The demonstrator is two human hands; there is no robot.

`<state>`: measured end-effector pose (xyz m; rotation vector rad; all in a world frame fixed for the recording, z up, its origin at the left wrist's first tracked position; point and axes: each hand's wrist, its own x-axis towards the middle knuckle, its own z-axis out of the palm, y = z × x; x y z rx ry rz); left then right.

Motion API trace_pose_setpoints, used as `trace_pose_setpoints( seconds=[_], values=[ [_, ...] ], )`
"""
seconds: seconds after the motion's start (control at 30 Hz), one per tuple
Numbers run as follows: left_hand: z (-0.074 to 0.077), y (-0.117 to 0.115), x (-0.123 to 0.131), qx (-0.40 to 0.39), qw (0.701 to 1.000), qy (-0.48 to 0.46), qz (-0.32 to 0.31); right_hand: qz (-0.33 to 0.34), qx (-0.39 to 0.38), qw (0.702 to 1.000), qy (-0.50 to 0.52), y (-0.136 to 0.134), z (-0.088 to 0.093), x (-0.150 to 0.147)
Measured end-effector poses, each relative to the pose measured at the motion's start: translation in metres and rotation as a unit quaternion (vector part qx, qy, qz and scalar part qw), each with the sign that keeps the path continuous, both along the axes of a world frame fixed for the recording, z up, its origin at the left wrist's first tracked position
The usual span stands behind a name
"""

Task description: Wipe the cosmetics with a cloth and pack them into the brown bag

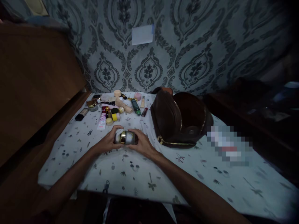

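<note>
My left hand (108, 140) and my right hand (144, 145) are together over the near middle of the table. Between them they grip a small cosmetic bottle (128, 137), turned on its side. It has a pale cap end, a shiny gold band and a greyish body. Fingers of the left hand close round the pale end, while those of the right wrap the other end and hide part of it. Just beyond the hands lie a pink-and-white tube (102, 122) and a small round jar (109, 121).
Cosmetics crowd the far left: a gold-lidded jar (92, 105), a green bottle (135, 107), a beige tube (123, 105), a black-capped bottle (81, 114). A brown bag (165, 118) stands unzipped at right. A blurred-out item (230, 146) lies farther right. A wooden cabinet (37, 71) borders the left.
</note>
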<state>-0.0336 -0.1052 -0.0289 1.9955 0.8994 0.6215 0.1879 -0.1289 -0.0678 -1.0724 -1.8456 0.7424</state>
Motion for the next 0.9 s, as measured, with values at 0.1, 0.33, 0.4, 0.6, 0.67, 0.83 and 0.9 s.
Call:
trace_pose_setpoints(
  seconds=[0.1,0.33,0.4,0.6,0.67,0.83,0.9],
  values=[
    [0.004,-0.002,0.004,-0.01,1.0,-0.012,0.015,-0.002,0.006,1.0,0.003,0.0,0.0,0.001],
    [0.008,-0.004,0.018,-0.084,0.99,-0.065,0.088,-0.015,0.052,0.998,-0.007,-0.005,0.006,0.002],
    [0.009,-0.003,0.02,-0.094,0.988,-0.069,0.097,-0.019,0.058,0.998,-0.005,-0.005,0.007,0.002],
    [0.021,0.001,0.012,-0.111,0.99,-0.078,0.042,-0.029,0.003,0.999,0.041,-0.006,0.011,0.001],
    [0.023,0.003,0.009,-0.104,0.991,-0.074,0.024,-0.035,-0.039,0.997,0.057,-0.006,0.014,0.002],
    [0.024,0.001,0.009,-0.106,0.991,-0.08,0.029,-0.027,-0.093,0.989,0.107,-0.006,0.015,0.002],
    [0.025,0.0,0.011,-0.125,0.988,-0.08,0.033,-0.02,-0.1,0.988,0.116,-0.007,0.014,0.002]
  ],
)
